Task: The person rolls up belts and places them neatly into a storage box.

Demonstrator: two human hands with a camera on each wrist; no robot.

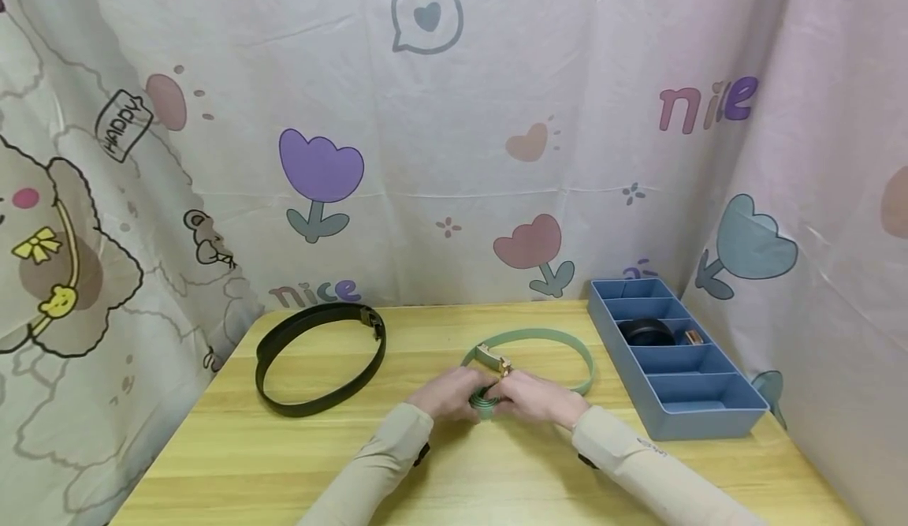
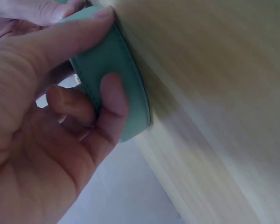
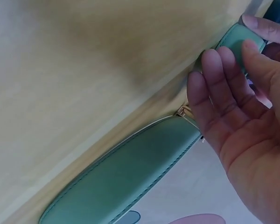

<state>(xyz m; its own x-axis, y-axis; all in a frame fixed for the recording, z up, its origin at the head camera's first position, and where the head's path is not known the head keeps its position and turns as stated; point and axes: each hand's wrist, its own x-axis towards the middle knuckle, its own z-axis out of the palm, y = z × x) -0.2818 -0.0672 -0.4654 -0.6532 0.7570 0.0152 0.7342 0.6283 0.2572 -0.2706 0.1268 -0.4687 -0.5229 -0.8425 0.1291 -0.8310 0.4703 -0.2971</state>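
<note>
A light green belt [image 1: 552, 333] stands on its edge on the table, its far part in a wide loop and its near end wound into a small coil [image 1: 485, 405]. My left hand [image 1: 448, 394] grips the coil from the left; in the left wrist view its thumb and fingers press the stitched green strap [image 2: 114, 60]. From the other side my right hand [image 1: 537, 397] pinches the coil, thumb on the strap [image 3: 238, 39] and fingers bent beside it. The gold buckle [image 1: 504, 367] sits just beyond both hands. Fingers hide much of the coil.
A black belt [image 1: 321, 404] stands in an open loop at the table's left. To the right is a blue divided box [image 1: 641, 400], with a coiled black belt [image 1: 647, 332] and its gold-toned buckle [image 1: 693, 337] in a middle compartment. A patterned curtain [image 1: 440, 116] hangs behind the table.
</note>
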